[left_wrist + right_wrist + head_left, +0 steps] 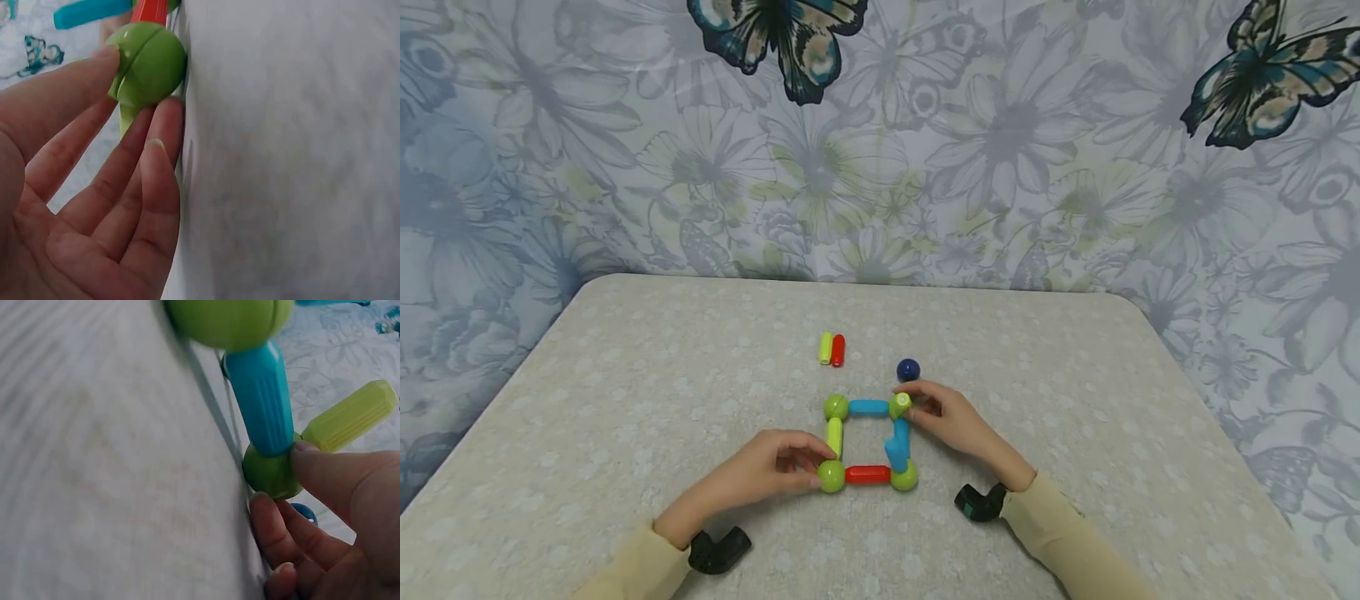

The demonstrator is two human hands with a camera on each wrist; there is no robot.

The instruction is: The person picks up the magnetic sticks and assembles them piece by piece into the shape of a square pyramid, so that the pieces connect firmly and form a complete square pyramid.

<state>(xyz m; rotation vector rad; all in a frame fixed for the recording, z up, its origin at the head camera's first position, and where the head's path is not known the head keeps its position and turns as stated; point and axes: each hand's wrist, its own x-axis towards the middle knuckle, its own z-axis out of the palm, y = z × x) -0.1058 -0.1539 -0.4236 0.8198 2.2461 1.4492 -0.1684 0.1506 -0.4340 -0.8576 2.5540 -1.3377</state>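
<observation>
A square of toy rods joined by green balls lies on the table. My left hand (769, 467) pinches the front left green ball (831, 477) between thumb and fingers. At the back right corner my right hand (953, 421) grips another green ball (270, 474), from which a yellow-green rod (353, 415) stands up. A red rod (868, 475) forms the near side, a blue rod (868, 407) the far side, and a yellow-green rod (834, 437) the left side. On the front right green ball (905, 477) a second blue rod (895, 455) stands upright, partly covering the right side's blue rod (903, 431).
A dark blue ball (908, 370) rests just behind the right hand. Farther back, a loose yellow-green rod (826, 348) and a loose red rod (838, 351) lie side by side. The patterned cloth table (1037, 350) ends at a flowered wall (1000, 192).
</observation>
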